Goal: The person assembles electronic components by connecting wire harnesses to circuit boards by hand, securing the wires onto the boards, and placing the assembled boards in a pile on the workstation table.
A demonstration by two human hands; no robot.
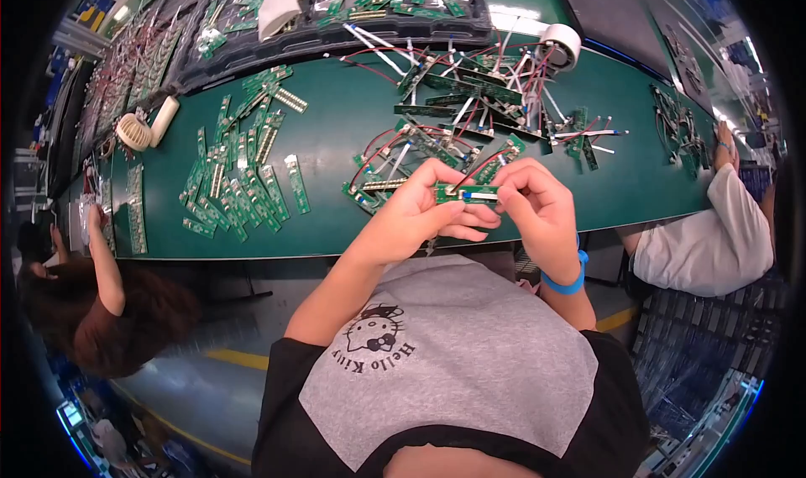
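Left hand (426, 207) and right hand (537, 201) pinch opposite ends of a green circuit board (454, 194), likely steadying it. Wired boards (474, 87) lie heaped beyond, apparently for easy reach.

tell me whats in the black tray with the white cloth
The black tray holds loosely heaped green circuit boards. The white cloth drapes over part of it; whatever lies beneath is covered.
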